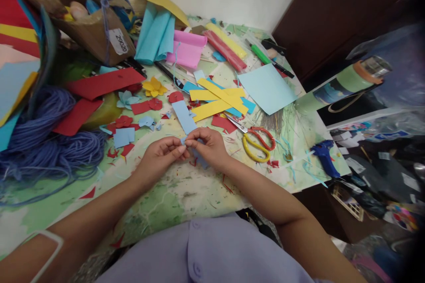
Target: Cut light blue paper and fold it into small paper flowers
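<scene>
My left hand [161, 157] and my right hand [208, 147] meet low in the middle of the table, with their fingertips pinching a light blue paper strip [182, 116]. The strip runs up from my fingers toward the far side, and its lower end shows below my right hand. Nearest my right hand lie scissors with red and yellow handles [257, 145] and a pile of yellow paper strips [217, 101]. A yellow paper flower [153, 87] and cut red paper pieces [146, 106] lie beyond my left hand.
A heap of blue yarn [43, 137] lies at the left. A cardboard box [96, 22] and rolled crepe paper [154, 35] crowd the back. A blue glue gun [325, 157] sits near the right table edge [332, 154], with a light blue sheet [267, 88] farther back.
</scene>
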`<state>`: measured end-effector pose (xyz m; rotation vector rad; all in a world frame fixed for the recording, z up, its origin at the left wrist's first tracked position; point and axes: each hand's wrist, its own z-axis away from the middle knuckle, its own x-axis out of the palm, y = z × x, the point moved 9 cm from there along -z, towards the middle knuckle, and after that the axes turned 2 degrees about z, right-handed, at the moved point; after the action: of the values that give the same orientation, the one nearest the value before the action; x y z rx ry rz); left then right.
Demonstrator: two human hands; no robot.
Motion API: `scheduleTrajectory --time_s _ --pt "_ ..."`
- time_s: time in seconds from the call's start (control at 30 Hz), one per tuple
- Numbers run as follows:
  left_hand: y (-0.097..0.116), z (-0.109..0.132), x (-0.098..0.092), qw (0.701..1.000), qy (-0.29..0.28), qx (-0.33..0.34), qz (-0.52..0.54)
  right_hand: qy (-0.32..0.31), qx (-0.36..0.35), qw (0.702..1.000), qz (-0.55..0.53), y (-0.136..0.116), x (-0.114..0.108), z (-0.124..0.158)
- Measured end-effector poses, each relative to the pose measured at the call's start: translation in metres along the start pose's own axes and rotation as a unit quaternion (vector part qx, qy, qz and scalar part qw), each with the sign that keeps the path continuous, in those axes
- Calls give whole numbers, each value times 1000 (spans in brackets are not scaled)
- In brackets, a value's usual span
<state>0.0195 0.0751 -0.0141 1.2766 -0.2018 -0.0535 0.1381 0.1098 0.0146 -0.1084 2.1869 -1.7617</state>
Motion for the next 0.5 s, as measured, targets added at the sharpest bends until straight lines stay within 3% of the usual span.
scheduleTrajectory --time_s 0.2,0.33,0.5 --pt "-4 1 0 999 19 -32 11 -21 86 992 -92 13 8 5" --pt "-5 1 1 999 12 -36 4 12 81 988 -127 18 6 5" --pt "-5 3 2 999 13 -44 3 9 100 986 -136 22 8 5"
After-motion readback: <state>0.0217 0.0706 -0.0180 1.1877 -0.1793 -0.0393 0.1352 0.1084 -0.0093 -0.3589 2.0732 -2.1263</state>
